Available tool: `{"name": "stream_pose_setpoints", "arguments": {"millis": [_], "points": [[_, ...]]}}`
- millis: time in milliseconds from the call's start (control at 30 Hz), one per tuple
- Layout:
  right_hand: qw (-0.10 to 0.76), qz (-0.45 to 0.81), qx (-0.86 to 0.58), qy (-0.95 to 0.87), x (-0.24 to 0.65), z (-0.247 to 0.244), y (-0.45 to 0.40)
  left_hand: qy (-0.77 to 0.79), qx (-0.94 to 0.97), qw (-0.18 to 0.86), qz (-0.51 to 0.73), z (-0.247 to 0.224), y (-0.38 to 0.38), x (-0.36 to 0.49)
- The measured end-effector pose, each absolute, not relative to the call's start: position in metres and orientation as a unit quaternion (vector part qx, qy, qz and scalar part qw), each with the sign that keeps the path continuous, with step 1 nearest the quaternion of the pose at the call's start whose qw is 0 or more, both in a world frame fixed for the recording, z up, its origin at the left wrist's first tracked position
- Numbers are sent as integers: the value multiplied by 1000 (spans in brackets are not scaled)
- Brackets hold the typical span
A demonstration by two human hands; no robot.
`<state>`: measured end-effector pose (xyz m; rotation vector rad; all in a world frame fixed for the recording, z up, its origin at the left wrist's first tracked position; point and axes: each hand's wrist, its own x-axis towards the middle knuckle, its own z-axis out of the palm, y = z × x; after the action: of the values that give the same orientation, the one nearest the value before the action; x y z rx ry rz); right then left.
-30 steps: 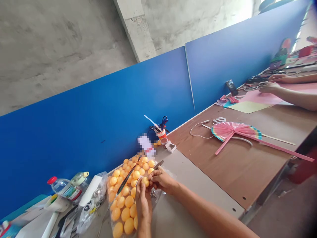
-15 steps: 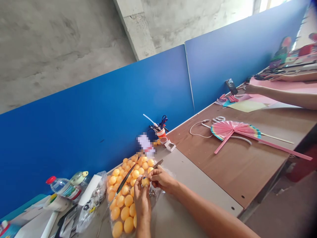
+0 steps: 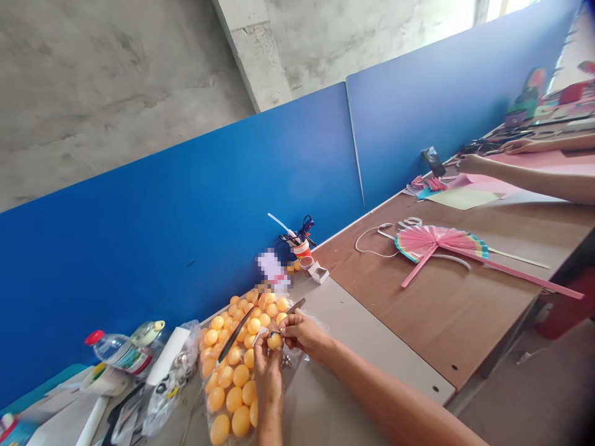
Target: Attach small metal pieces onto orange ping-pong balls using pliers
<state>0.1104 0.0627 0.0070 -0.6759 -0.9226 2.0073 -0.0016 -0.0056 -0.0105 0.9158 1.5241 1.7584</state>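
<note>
Rear: bare concrete wall [image 3: 116, 80], fronted by a blue partition [image 3: 162, 210] in two panels with a visible seam. Along the partition: long table [image 3: 357, 322], grey in the near section, brown to the right. At far right, about pink sheets [image 3: 546, 161]: hands of a co-worker [image 3: 473, 165]. On the grey section: bagful of orange balls [image 3: 240, 374], packed in clear plastic, partly covered by the left hand. On the brown section: pleated pink fan [image 3: 434, 240], lying spread, with blue-green edging and long pink sticks. Left hand [image 3: 268, 371]: raised at the right side of the bagful, fingers closed around a single ball [image 3: 274, 341]. Right hand [image 3: 302, 334]: thumb and fingers drawn narrow at the upper right of the same ball; cannot tell whether gripping anything in between. Left of the bagful: red-capped bottle [image 3: 116, 354], tilted. Beyond the bagful: cup of tools [image 3: 302, 249], near a small white box [image 3: 319, 274]. Across the bagful: long dark strip [image 3: 239, 328]. Single ball, location: between both hands, in the left fingertips. Single ball, appearance: round, yellow-orange, with a dark patch at the top; detail too small to identify. Just below the right fingers: small silver-coloured pieces [image 3: 287, 361].
</note>
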Motion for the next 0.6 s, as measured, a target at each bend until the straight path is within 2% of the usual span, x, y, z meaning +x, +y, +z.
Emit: {"name": "stream_pose_setpoints", "arguments": {"millis": [100, 333, 600], "points": [[395, 790, -277, -377, 108, 6, 62, 559, 346, 363, 660, -12, -6, -4], [362, 796, -293, -387, 108, 3, 63, 560, 338, 370, 660, -7, -9, -3], [370, 832, -249, -329, 109, 2, 67, 533, 306, 377, 693, -1, -9, 3]]}}
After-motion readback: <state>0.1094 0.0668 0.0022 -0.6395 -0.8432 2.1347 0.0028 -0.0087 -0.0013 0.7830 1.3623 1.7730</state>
